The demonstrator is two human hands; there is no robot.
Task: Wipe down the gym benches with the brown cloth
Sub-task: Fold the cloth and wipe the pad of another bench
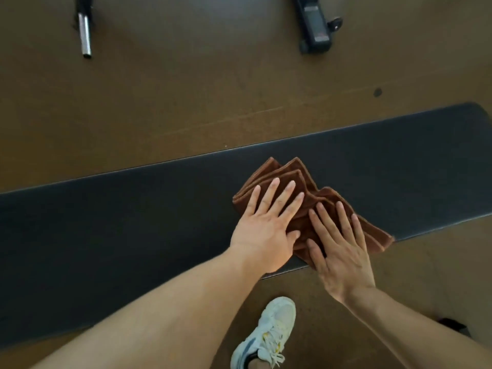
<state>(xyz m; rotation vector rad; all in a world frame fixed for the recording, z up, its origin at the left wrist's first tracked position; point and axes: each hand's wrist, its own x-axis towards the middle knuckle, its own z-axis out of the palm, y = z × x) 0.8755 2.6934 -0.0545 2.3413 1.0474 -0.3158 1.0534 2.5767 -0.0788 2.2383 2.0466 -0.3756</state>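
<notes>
Brown gym floor [186, 102]; black padded table [119, 222] across it. Folded brown cloth [290, 174] on top (near the front edge), pressed flat by left hand [263, 225] and right hand [343, 251], fingers straight.

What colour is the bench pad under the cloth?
Black, or very dark grey: the bench pad under the brown cloth, seen in the head view.

Long black padded bench [138, 222] stretched slantwise across brown floor [186, 89], folded brown cloth [287, 174] lay flat on its pad near the front edge, steel bar [85, 35], dark machine base [314, 25] and white sneaker [269, 334] rested on the floor
</notes>
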